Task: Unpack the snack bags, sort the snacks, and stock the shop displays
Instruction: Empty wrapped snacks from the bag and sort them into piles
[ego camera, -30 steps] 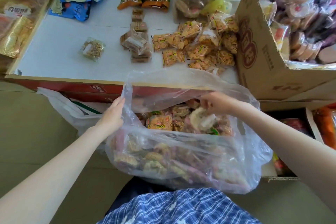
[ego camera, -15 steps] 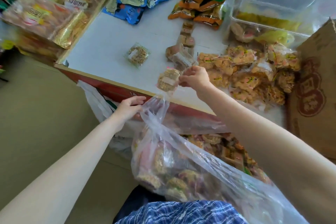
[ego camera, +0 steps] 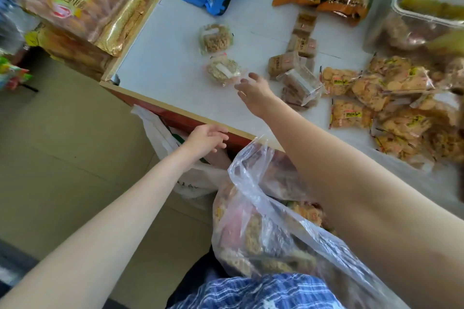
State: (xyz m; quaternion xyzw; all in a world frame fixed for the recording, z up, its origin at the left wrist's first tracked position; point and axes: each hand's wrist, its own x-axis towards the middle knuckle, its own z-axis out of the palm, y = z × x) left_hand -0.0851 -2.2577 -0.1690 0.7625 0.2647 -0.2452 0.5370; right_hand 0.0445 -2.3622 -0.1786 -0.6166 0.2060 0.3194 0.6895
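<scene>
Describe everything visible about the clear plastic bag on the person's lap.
The clear plastic bag is thin, crinkled and see-through, slumped on the lap against the blue checked cloth. Its mouth gapes upward beside the white table edge. Many small wrapped snacks, tan and pinkish, fill it. The right forearm lies across its upper side; neither hand holds it.

White table bears snack packets and clear tub.

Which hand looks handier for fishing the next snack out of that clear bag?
Probably the right hand: it is open and empty beside the packet on the counter, its arm already crossing the clear bag. The left hand hovers near the counter edge, beside the bag's mouth.
</scene>
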